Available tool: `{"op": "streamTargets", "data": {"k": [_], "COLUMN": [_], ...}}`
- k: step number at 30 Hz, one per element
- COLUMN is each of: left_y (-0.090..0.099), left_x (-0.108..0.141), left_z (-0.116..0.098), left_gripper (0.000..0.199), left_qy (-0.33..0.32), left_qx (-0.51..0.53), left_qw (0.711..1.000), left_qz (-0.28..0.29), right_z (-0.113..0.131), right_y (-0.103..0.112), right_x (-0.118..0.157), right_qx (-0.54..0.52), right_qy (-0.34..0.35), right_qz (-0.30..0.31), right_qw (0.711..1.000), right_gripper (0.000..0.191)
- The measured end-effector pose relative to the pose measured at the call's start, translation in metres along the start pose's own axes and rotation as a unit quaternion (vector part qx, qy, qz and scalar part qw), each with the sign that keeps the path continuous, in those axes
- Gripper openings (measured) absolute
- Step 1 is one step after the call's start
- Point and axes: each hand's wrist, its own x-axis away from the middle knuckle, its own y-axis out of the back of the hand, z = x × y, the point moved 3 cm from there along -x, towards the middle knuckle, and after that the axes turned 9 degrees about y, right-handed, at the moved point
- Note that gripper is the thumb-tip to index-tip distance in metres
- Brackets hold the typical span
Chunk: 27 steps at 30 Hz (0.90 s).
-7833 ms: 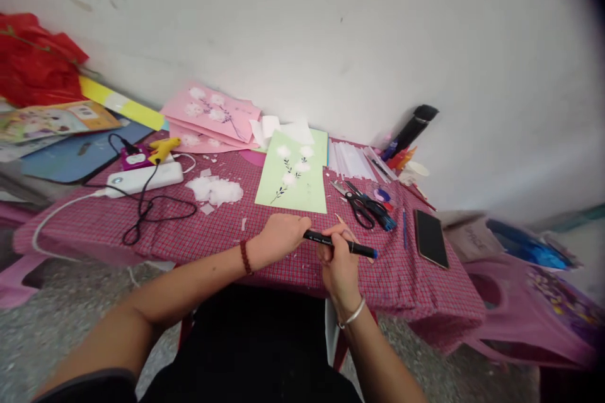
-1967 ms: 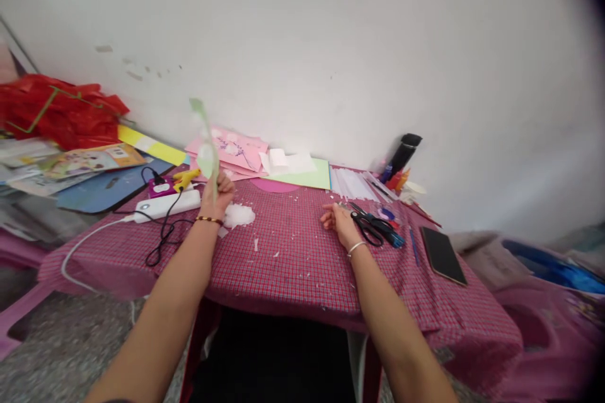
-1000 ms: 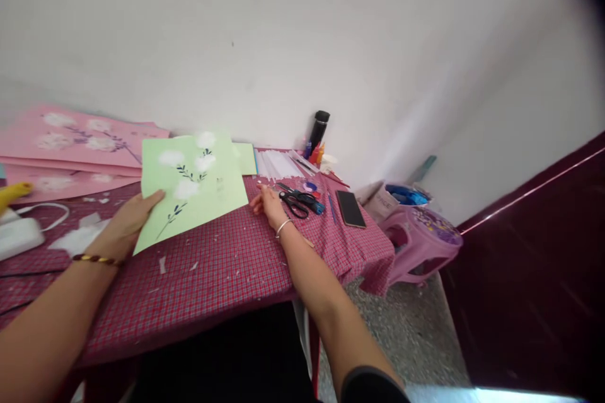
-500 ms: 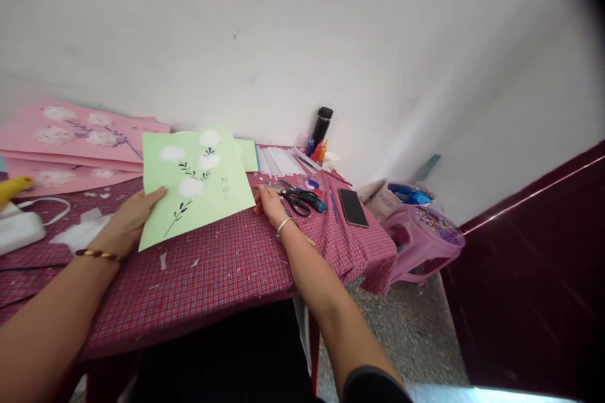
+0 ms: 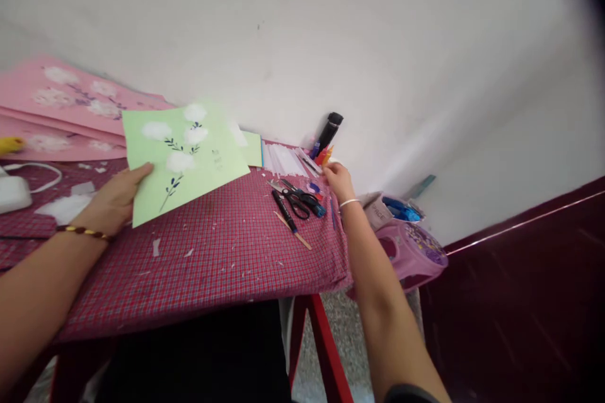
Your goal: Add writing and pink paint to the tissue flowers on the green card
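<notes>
Landmark: scissors (image 5: 289, 194), on plaid cloth (image 5: 212, 271). Left hand (image 5: 113, 204) well left of scissors, gripping green card (image 5: 201, 170) by its left edge, thumb on top, other fingers behind. Card tilted, face to camera, left of scissors; white puffs, dark leafy stem, small writing too blurry to read. Right hand (image 5: 339, 181) right of and beyond scissors, fingers bent in, narrow, near orange bottle (image 5: 328, 155); can't tell if holding anything. Marker (image 5: 283, 211) just left of scissors, wooden stick (image 5: 302, 241) nearer the person than scissors. White strips (image 5: 282, 160) and flask (image 5: 331, 131) beyond scissors. Pink cards (image 5: 89, 114) far left of scissors.
</notes>
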Motion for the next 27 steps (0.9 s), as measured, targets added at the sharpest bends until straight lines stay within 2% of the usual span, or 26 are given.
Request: {"op": "streamTargets", "data": {"k": [2,4,7,11,15,20,24,27], "left_y": [-0.002,-0.005,-0.007,-0.007,-0.008,-0.006,-0.008,-0.015], "left_x": [0.0,0.002,0.006,0.006,0.005,0.007,0.012,0.017], "left_z": [0.001,0.001,0.002,0.002,0.002,0.003,0.001,-0.01], "left_gripper": [0.03,0.03,0.029,0.028,0.029,0.027,0.024,0.028], "left_qy": [0.01,0.019,0.026,0.025,0.029,0.032,0.027,0.014], "left_qx": [0.002,-0.002,-0.012,-0.017,-0.014,0.006,0.036,0.06], "left_qw": [1.0,1.0,1.0,0.999,0.999,0.999,0.999,0.998], "left_qz": [-0.002,-0.002,-0.002,-0.011,-0.012,-0.021,-0.03,-0.031], "right_z": [-0.025,-0.049,-0.075,-0.093,-0.099,-0.1,-0.091,-0.074], "right_y": [0.03,0.043,0.037,0.017,0.009,0.009,0.013,0.014], "right_x": [0.002,0.011,0.021,0.012,-0.002,-0.007,-0.007,-0.009], "right_qx": [0.083,0.153,0.224,0.274,0.305,0.322,0.325,0.313], "right_qy": [-0.025,-0.046,-0.069,-0.088,-0.098,-0.093,-0.084,-0.06], "right_qz": [0.004,0.016,0.031,0.047,0.046,0.046,0.035,0.022], "right_qw": [0.996,0.987,0.972,0.957,0.946,0.941,0.941,0.948], "right_gripper": [0.012,0.014,0.019,0.024,0.027,0.027,0.025,0.02]}}
